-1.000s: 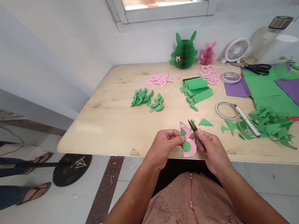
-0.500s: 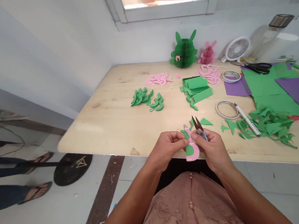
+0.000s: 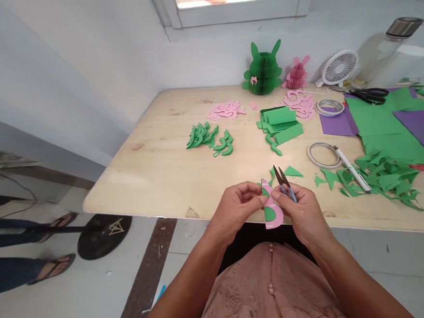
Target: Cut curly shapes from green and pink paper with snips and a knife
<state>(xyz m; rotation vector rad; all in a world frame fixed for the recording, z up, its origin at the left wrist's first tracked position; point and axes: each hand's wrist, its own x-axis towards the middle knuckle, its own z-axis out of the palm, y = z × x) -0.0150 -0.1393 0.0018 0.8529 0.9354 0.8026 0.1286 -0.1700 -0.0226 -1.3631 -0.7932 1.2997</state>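
Close to the table's near edge, my left hand point(image 3: 237, 206) pinches the left side of a green paper piece point(image 3: 270, 214). Over that paper lies a curved pink paper cutout point(image 3: 279, 216), its rounded lobes facing right. My right hand point(image 3: 305, 215) pinches the cutout's right side between thumb and finger. Tucked in the same hand are small thread snips point(image 3: 282, 177), blue-handled, dark blades parted and pointing away from me. Green scraps point(image 3: 293, 171) lie just beyond the blades. Part of the green paper is hidden behind the left fingers.
On the wooden table point(image 3: 155, 172) are green curved cutouts point(image 3: 200, 134), pink cutouts point(image 3: 226, 110), folded green strips point(image 3: 282, 122), tape rolls point(image 3: 324, 164), a white pen point(image 3: 352, 168) and a scrap heap point(image 3: 387, 178). Paper rabbits point(image 3: 265, 73) and a fan point(image 3: 339, 67) stand behind. Another person's feet point(image 3: 56, 267) show at left.
The view has shifted slightly. Both hands hold the paper pieces in nearly the same place; the left fingers have moved a little, and the snips remain in the right hand.
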